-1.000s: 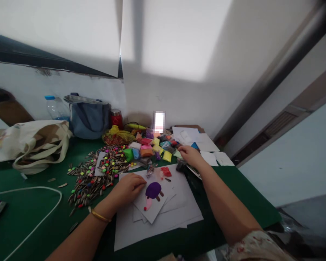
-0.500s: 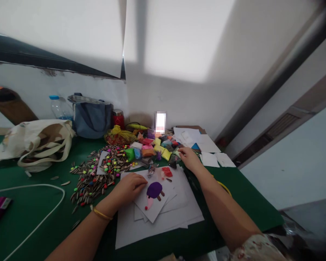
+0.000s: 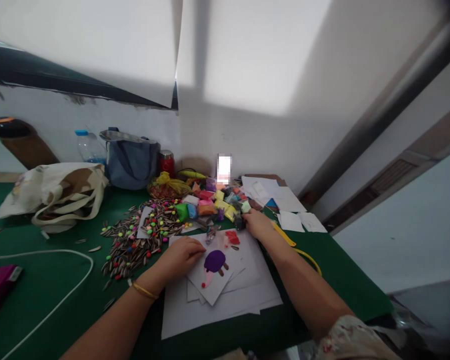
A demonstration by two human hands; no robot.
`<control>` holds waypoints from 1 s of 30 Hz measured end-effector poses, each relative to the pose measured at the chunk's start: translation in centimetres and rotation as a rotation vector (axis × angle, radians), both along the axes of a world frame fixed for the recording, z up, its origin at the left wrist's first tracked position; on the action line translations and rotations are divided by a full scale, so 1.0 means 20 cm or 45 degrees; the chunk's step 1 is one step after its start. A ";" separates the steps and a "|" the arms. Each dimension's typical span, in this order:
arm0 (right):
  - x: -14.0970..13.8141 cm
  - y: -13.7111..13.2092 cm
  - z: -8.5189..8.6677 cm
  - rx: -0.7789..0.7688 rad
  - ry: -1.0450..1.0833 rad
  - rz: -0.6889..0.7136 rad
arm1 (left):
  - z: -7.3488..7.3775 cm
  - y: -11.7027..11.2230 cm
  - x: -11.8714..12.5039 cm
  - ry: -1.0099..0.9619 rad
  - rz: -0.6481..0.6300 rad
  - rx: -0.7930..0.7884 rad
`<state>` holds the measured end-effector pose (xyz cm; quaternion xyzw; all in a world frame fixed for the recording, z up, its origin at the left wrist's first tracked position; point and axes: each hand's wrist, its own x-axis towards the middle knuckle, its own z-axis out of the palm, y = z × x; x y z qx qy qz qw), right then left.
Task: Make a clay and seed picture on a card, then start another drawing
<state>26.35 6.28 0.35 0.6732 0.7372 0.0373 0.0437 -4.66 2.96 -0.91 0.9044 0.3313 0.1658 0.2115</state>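
the left grip (image 3: 182,257) rests on white paper (image 3: 189,320), fingers bent; i cannot tell if they press together. just right of it, the purple hedgehog-like figure (image 3: 214,261) lies on a small card (image 3: 213,295). the right grip (image 3: 260,226) is beside a dark packet (image 3: 238,221), its fingertips' closure unclear; sunflower seeds (image 3: 129,255) lie left of the left grip.

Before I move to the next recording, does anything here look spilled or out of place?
The seeds look spilled: they lie loose, mixed with colored balls, beyond and left of the left hand, with strays apart on the green table. That may be deliberate.
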 end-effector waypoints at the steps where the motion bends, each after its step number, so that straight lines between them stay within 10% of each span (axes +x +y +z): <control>1: -0.01 0.01 0.01 -0.011 -0.034 0.025 | 0.00 0.00 0.00 -0.002 -0.003 0.006; 14: 0.02 0.13 0.10 -0.172 -0.183 0.460 | -0.02 0.02 -0.01 0.048 -0.271 0.122; 22: 0.08 0.07 0.20 0.087 0.023 0.101 | -0.06 0.01 -0.02 0.166 -0.141 0.058; 26: -0.02 -0.13 0.13 0.251 0.748 0.004 | -0.06 0.01 -0.03 0.157 -0.097 0.068; 30: -0.19 -0.38 -0.04 -0.092 1.483 0.100 | -0.04 0.00 -0.03 0.146 -0.032 0.101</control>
